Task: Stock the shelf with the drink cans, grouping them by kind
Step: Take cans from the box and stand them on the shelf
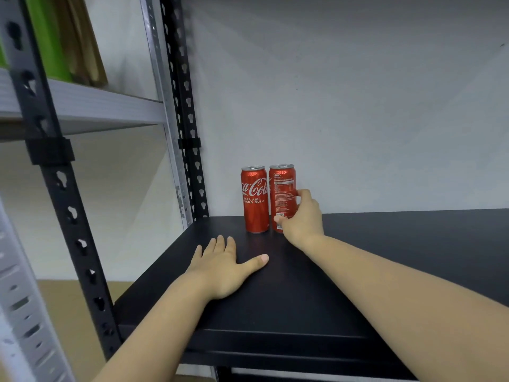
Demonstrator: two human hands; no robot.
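**Two red cola cans stand at the back of a black shelf**

The right hand [298,216] curls around the right-hand can [281,193], thumb low on its front, fingers wrapped behind. The left hand [224,264] lies flat and empty on the black shelf [385,257], fingers straight, thumb spread. Both cans stand upright, long axes vertical, tops up; the left-hand can [254,199] (logo facing out) sits just beside its twin, near the white wall [344,106]. A black slotted upright [64,194] frames the left.

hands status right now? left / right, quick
Left hand: open, flat on the black shelf, holding nothing.
Right hand: gripping the right Coca-Cola can, which stands beside the left can.
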